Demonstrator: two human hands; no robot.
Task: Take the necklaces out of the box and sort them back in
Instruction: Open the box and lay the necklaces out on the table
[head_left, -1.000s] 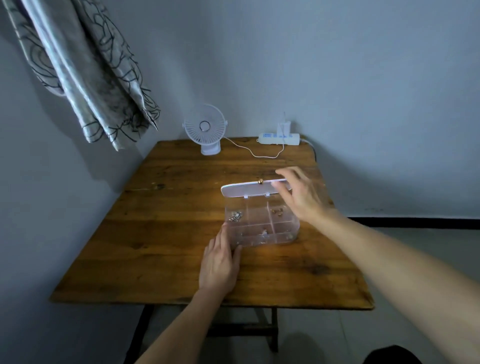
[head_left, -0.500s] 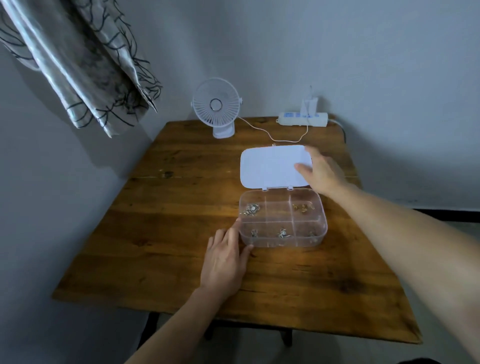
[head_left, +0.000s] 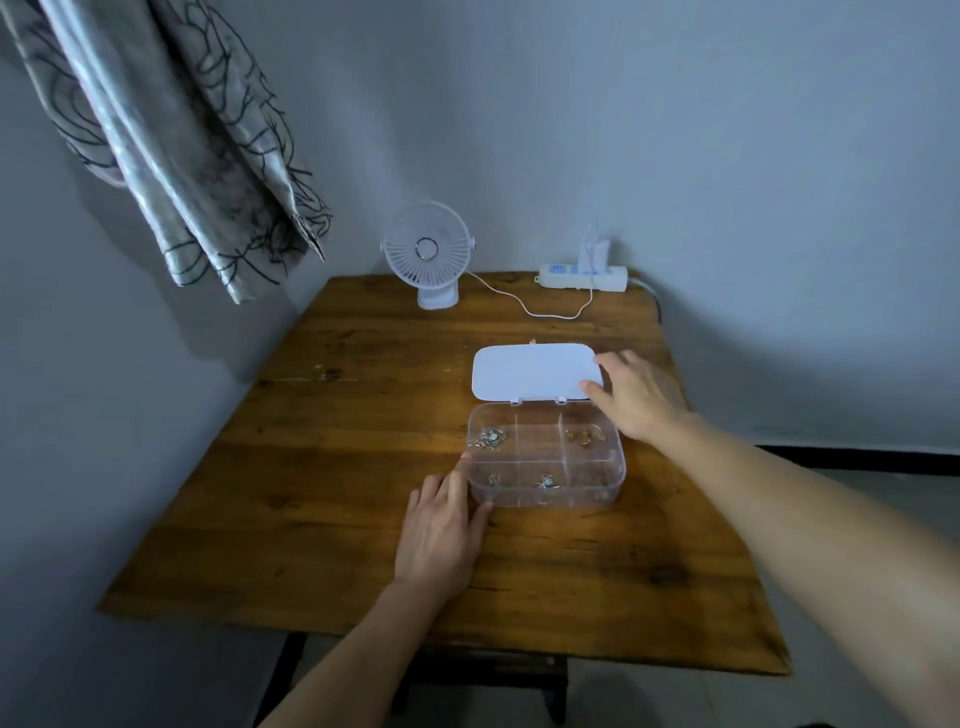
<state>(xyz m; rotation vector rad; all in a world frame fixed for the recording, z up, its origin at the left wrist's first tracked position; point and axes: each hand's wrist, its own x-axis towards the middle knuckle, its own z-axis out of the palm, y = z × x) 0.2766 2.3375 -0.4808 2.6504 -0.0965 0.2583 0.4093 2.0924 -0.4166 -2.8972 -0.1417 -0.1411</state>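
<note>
Clear box (head_left: 545, 460) mid-table (head_left: 363, 493), lid (head_left: 532, 371) flat open behind; necklaces (head_left: 491, 438) inside compartments; left hand (head_left: 441, 530) unclenched, fingertips touching box corner; right hand (head_left: 634, 392) spread, resting on lid edge, gripping nothing.

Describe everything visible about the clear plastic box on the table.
The box is clear plastic with rounded corners, split into six compartments, several holding small jewellery pieces. Its white lid is hinged open, lying flat behind it on the wooden table. The left hand touches its near left corner; the right hand rests on the lid.

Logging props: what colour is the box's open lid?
White lid, on a clear box; head view.
</note>
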